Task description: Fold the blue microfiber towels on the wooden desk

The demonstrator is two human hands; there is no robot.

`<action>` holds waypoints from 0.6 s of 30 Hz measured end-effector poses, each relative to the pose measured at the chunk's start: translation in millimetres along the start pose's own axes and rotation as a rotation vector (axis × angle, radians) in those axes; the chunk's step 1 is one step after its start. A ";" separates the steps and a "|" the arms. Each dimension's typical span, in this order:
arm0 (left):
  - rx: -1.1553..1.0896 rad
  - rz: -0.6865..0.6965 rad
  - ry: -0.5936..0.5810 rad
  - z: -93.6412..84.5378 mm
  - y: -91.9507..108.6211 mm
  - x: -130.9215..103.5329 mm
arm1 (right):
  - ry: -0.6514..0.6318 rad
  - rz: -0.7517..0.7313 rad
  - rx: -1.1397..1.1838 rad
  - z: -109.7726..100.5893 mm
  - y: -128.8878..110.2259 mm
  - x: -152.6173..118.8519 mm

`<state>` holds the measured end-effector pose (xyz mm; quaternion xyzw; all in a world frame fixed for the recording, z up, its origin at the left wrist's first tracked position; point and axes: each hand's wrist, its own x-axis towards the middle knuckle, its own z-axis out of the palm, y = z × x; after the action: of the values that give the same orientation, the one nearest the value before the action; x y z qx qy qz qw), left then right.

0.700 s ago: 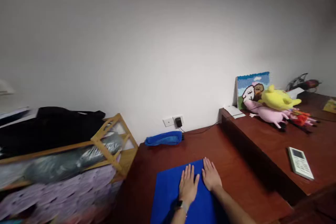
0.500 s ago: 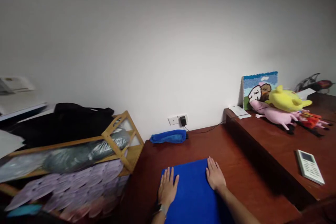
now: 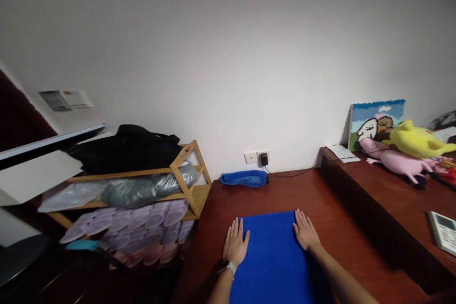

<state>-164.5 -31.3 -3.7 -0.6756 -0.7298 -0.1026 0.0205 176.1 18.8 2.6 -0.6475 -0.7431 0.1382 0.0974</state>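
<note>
A blue cloth [image 3: 272, 256] lies flat on the reddish-brown wooden table [image 3: 342, 232], its near end cut off by the bottom of the view. My left hand [image 3: 237, 242] rests on the cloth's far left corner, fingers stretched out and pointing away from me. At the far right corner, my right hand [image 3: 305, 230] lies flat with its fingers extended along the edge. Both hands press down from above; neither grasps the cloth. A watch [image 3: 230, 266] sits on my left wrist. Near the wall lies a folded blue cloth [image 3: 244, 178].
A wall socket with a black plug [image 3: 263, 159] trails a cable rightward. On the raised right surface are plush toys [image 3: 399, 159], a dog picture [image 3: 377, 121], papers [image 3: 344, 153] and a white keypad device [image 3: 445, 232]. A wooden rack [image 3: 192, 183] at left holds slippers [image 3: 153, 216] and a black bag [image 3: 131, 149].
The view has turned left, so everything appears shifted to the right. Both hands stay flat at the cloth's far corners.
</note>
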 end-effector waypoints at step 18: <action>0.022 0.148 0.024 -24.8 50.9 2.4 | -0.022 -0.017 0.007 -11.4 -7.8 -34.0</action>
<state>-117.0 -30.0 27.1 -0.7262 -0.6786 -0.1006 0.0443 177.4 -14.9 17.2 -0.6393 -0.7491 0.1470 0.0925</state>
